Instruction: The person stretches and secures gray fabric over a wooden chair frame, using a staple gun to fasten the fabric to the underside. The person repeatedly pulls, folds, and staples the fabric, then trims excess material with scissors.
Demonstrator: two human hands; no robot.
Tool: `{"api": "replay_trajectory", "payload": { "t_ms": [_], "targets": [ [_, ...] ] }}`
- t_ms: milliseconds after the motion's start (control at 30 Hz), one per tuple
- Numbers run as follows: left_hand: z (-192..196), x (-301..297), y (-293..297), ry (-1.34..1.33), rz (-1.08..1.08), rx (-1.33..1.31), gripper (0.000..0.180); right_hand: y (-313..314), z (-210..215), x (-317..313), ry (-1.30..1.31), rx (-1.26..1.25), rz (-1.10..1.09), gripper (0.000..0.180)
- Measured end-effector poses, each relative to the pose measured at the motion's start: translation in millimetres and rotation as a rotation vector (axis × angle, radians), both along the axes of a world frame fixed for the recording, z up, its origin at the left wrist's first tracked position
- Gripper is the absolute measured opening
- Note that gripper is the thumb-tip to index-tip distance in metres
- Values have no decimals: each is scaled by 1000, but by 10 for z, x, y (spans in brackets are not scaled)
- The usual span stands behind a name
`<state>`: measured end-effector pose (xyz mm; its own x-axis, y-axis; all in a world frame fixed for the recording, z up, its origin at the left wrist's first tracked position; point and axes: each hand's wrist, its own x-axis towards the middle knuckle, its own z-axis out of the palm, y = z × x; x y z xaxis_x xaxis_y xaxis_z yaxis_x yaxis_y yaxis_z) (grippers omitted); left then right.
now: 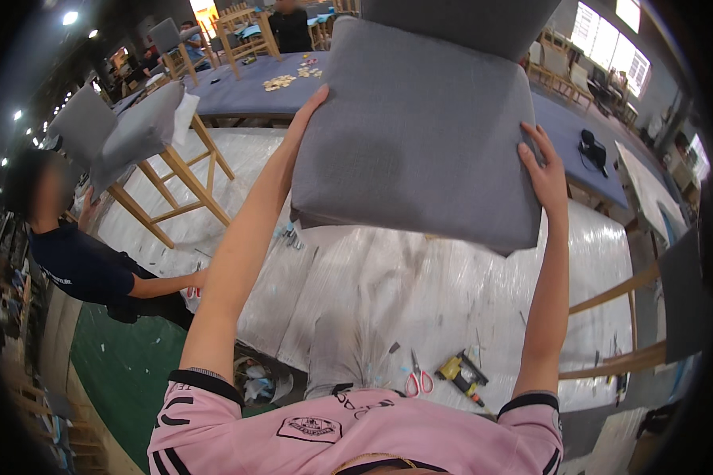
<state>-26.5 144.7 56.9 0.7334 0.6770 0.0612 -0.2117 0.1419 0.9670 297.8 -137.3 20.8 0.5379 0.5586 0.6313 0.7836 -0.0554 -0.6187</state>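
Head view: both hands, left hand [307,111] and right hand [545,170], grip the grey seat cushion [416,127] by its sides, fingers extended, above the counter [420,293].

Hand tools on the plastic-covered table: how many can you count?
2: pink-handled scissors near the front edge, and a yellow and black stapler just right of them. Others may be hidden behind the grey cushion.

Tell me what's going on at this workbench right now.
A person in a pink shirt holds a grey upholstered seat cushion up off the bench, left hand on one edge and right hand on the other. Below lies a plastic-wrapped table with pink-handled scissors and a yellow staple gun near its front edge. To the left, another person stands beside a tipped wooden chair.
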Motion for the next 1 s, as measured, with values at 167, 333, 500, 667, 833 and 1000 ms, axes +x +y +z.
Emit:
{"api": "replay_trajectory", "payload": {
  "t_ms": [167,333,500,667,833,1000],
  "targets": [
    [46,319,-396,8,-32,35,111,-587,-204,-728,253,821,-164,24],
    [-2,722,-936,-51,-67,146,104,-656,-1876,-2192,724,498,68,37],
    [14,999,-1302,-80,-232,99,85,74,-1774,-2543,280,126,72,44],
    [166,1082,-1260,-8,-392,108,92,470,-1504,-2261,117,411,-23,17],
    [245,984,-1303,49,-303,167,92,463,-1586,-2157,-52,321,-72,15],
    [443,814,-1274,417,-243,728,88,-41,-1636,-1791,228,374,160,23]
  ]
}}
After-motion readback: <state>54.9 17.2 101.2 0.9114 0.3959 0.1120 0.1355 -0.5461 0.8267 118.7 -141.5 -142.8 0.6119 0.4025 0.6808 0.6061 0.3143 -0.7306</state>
